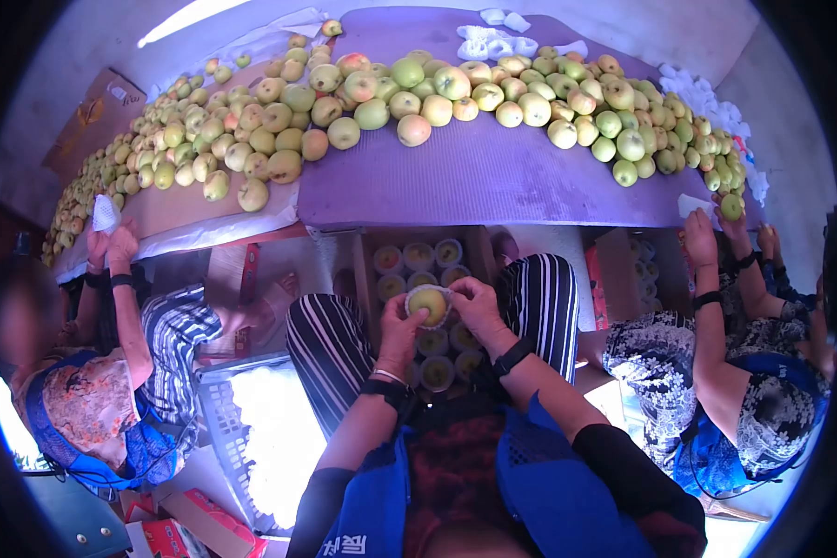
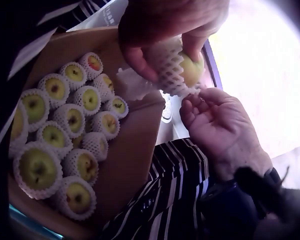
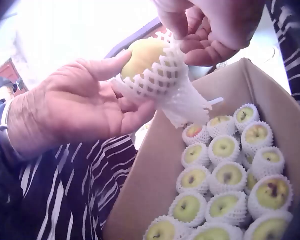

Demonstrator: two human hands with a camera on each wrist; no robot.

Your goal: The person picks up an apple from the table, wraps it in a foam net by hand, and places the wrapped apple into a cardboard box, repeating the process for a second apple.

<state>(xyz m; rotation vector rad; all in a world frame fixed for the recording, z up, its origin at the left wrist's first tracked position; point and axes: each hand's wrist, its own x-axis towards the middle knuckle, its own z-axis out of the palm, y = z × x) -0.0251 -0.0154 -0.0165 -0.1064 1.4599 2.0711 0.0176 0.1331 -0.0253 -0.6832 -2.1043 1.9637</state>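
A yellow-green apple [image 1: 428, 301] sits partly inside a white foam net sleeve [image 3: 165, 82], whose loose tail hangs below the fruit. My left hand [image 1: 399, 337] holds the apple with the thumb on its bare skin and the fingers around the netting. At the sleeve's upper rim, my right hand [image 1: 480, 309] pinches the foam edge between thumb and fingers. Beneath both hands stands a cardboard box [image 3: 140, 200] with rows of apples in foam nets, such as one netted apple [image 2: 39, 169] in the near corner.
Across the purple-covered table [image 1: 391, 181] lies a long heap of loose apples [image 1: 279, 116]. Foam nets [image 1: 493, 42] lie at its back. A grey crate [image 1: 223, 409] with white contents stands at left. People sit on both sides, one hand [image 1: 702, 237] reaching to the table.
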